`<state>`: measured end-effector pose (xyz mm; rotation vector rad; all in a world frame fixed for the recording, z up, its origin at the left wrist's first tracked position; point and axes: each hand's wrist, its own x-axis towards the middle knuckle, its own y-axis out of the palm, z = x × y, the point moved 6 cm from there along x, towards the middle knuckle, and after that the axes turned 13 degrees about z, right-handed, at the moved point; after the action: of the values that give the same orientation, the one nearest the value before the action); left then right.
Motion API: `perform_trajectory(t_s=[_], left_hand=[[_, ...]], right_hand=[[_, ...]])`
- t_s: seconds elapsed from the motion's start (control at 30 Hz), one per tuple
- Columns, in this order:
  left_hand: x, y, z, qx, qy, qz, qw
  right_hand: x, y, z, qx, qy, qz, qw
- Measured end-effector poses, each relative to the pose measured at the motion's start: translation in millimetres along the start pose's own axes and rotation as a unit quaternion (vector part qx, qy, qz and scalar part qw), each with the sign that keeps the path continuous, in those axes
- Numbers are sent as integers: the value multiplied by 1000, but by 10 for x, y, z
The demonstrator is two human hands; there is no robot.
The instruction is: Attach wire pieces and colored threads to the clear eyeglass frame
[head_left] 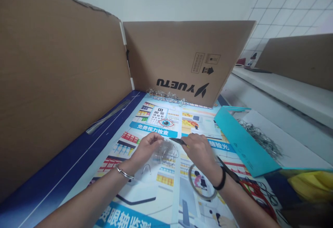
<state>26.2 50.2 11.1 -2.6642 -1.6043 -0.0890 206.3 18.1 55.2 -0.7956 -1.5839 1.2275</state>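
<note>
My left hand (149, 146) is closed in a pinch at the edge of a loose tangle of thin wire (168, 153), just above the printed sheet. The wire's end between the fingertips is too fine to make out clearly. My right hand (199, 150) is wrapped round a pair of pliers (179, 141). Their dark, pointed jaws reach left towards my left fingertips, above the tangle; most of the handle is hidden in the palm. A small curved wire piece (147, 168) lies below my left hand. Near my right wrist rests a grey ring-shaped coil (191, 183).
Cardboard panels (65, 65) wall off the left and back. Wire scraps (166, 94) line the back panel's foot. Right of me stands a teal box (236, 141) holding a heap of wire pieces (260, 137). Black-bladed scissors (229, 169) lie under my right forearm, near yellow cloth (309, 186).
</note>
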Motion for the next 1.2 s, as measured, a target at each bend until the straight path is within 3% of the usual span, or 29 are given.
perform_trajectory(t_s=[0.3, 0.4, 0.53, 0.77, 0.93, 1.2], left_hand=[[-25, 35, 5, 30, 31, -23, 999], [-15, 13, 94, 75, -2, -39, 996], [8, 32, 113, 153, -16, -7, 988], [32, -51, -11, 314, 5, -14, 949], [46, -78, -38, 440, -3, -2, 898], [91, 52, 59, 498, 6, 3, 867]], right_hand=[[-14, 29, -8, 22, 8, -15, 1000], [-13, 57, -18, 25, 9, -5, 1000], [-8, 72, -19, 16, 6, 8, 1000], [8, 74, -37, 2, 12, 34, 999], [3, 93, -59, 6, 11, 29, 999], [-10, 156, -39, -15, -6, 22, 1000]])
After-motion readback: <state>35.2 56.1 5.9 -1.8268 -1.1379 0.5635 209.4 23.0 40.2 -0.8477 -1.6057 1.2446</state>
